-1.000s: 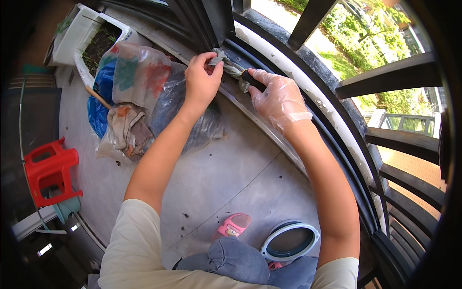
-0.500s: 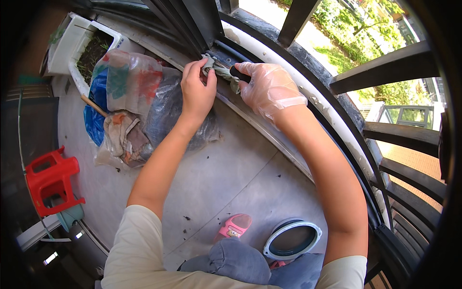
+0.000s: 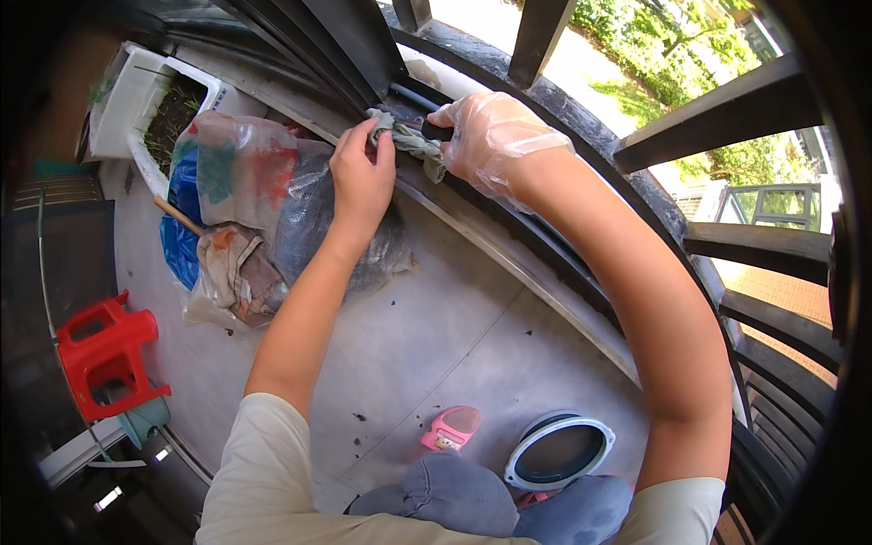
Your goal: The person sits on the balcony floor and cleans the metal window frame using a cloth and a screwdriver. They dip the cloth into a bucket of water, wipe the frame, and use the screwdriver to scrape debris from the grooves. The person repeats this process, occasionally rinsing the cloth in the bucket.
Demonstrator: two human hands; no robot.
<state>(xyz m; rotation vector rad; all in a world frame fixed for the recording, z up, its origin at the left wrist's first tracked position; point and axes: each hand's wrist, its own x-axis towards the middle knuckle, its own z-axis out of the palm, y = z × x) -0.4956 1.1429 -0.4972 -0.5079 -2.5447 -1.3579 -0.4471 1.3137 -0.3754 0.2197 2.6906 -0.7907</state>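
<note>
Balcony railing: both hands have slid left along it, left hand and gloved right hand now closed on the rag.

Two hands show at the top centre of the frame: a bare left hand and a right hand in one clear glove. One grey rag lies between them. One red stool sits lower left, one white planter upper left, one pink sandal and one round bowl at the bottom.
</note>
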